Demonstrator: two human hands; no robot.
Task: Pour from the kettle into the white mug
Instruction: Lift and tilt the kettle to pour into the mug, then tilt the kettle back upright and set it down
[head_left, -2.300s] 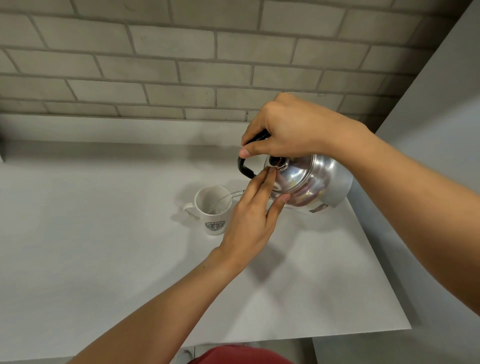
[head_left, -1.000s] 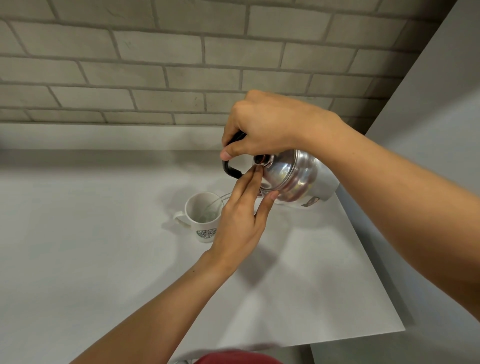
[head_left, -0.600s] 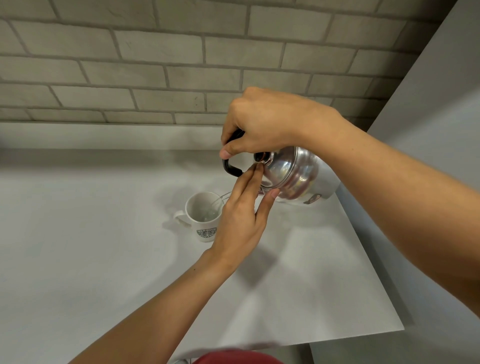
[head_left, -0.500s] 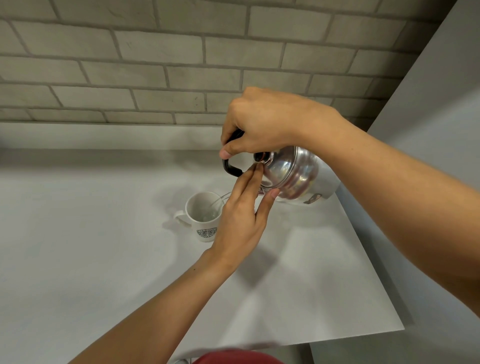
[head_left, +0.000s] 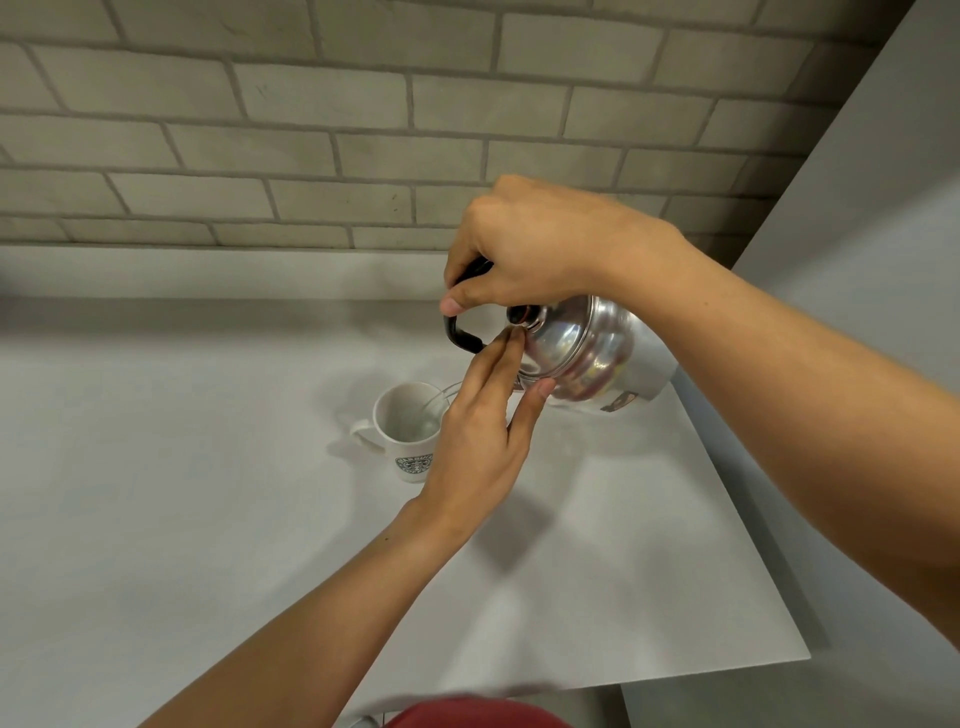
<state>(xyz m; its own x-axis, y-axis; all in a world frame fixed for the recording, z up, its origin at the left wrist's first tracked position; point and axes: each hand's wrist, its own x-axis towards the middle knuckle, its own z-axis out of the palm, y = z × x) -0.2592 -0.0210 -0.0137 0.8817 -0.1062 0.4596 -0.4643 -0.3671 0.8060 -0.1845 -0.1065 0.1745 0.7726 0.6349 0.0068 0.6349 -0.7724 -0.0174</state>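
Note:
A shiny steel kettle (head_left: 587, 353) with a black handle hangs tilted to the left above the counter. My right hand (head_left: 524, 249) grips its handle from above. My left hand (head_left: 478, 431) has its fingers straight and pressed against the kettle's lid, thumb under the lid rim. A white mug (head_left: 405, 431) with a round green logo stands upright on the counter just left of my left hand, handle pointing left. A thin stream of water runs from the kettle's spout into the mug; the spout itself is hidden behind my left hand.
The white counter (head_left: 182, 493) ends at a front edge and a right edge near a grey wall (head_left: 857, 312). A grey brick wall (head_left: 311, 130) rises behind. Something red (head_left: 467, 714) shows at the bottom edge.
Since 2.3 s ago the view shifted, so hands, kettle and mug sit slightly left and higher. The kettle stays tilted with water running into the mug; both hands keep the same hold.

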